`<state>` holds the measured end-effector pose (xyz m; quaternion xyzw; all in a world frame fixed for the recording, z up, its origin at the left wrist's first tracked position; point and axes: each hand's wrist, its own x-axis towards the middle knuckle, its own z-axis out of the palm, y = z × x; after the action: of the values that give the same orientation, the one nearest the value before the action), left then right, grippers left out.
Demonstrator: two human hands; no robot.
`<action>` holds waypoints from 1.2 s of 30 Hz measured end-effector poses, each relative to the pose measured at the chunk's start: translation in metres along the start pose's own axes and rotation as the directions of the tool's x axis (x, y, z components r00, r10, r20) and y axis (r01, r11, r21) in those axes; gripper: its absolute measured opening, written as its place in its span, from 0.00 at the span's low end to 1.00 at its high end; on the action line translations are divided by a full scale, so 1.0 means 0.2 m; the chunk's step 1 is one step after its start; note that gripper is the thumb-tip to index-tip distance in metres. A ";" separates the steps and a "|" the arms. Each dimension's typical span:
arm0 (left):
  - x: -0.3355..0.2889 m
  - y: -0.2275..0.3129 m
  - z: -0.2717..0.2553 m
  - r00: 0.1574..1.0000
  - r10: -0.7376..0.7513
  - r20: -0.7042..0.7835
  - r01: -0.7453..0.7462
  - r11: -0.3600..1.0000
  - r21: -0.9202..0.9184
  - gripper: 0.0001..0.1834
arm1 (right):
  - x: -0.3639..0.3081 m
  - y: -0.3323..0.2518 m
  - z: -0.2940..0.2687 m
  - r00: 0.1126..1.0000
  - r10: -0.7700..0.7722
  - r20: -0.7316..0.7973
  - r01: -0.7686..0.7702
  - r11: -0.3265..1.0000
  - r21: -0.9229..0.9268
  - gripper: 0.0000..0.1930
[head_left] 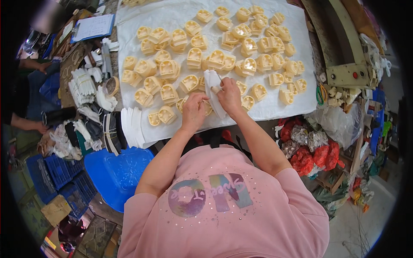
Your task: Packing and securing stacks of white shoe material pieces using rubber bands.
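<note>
My right hand [229, 97] grips a flat white strip [213, 81], possibly a small stack of strips, held upright over the table. To its left, my left hand [195, 111] has its fingers bent together, with the fingertips close to the strip's edge; what they pinch, if anything, is hidden. Many cream-coloured hollow plastic parts [169, 69], rounded at one end, lie around both hands on a white sheet [254, 112]. One cream part [189, 83] sits just beyond my left hand, and another [248, 102] lies beside my right wrist.
A fanned stack of white strips [132, 128] lies at the sheet's near left corner. Below it is a blue plastic tub [116, 176]. A clipboard [93, 28] rests at the far left. Red plastic bags [316, 157] stand at the right. Another person's hand [39, 126] shows at the left edge.
</note>
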<state>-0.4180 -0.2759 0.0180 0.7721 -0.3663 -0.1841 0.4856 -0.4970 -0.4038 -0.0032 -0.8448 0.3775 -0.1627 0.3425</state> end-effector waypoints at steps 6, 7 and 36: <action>-0.13 -0.03 -0.24 0.983 -0.109 -0.149 0.112 0.994 0.013 0.07 | -0.08 -0.04 -0.05 0.994 -0.074 0.085 0.089 0.980 -0.179 0.11; -0.16 -0.05 -0.30 0.968 -0.138 -0.211 0.148 0.988 0.034 0.07 | -0.08 -0.04 -0.05 0.995 -0.067 0.072 0.080 0.976 -0.201 0.12; -0.26 -0.10 -0.73 0.822 -0.274 -0.500 0.371 0.923 0.105 0.05 | -0.14 -0.25 -0.42 0.955 -0.251 0.158 0.218 0.955 0.199 0.23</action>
<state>-0.3506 -0.1424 0.0650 0.8884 -0.1157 -0.0314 0.4431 -0.5336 -0.3966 0.0919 -0.8606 0.2253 -0.1579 0.4285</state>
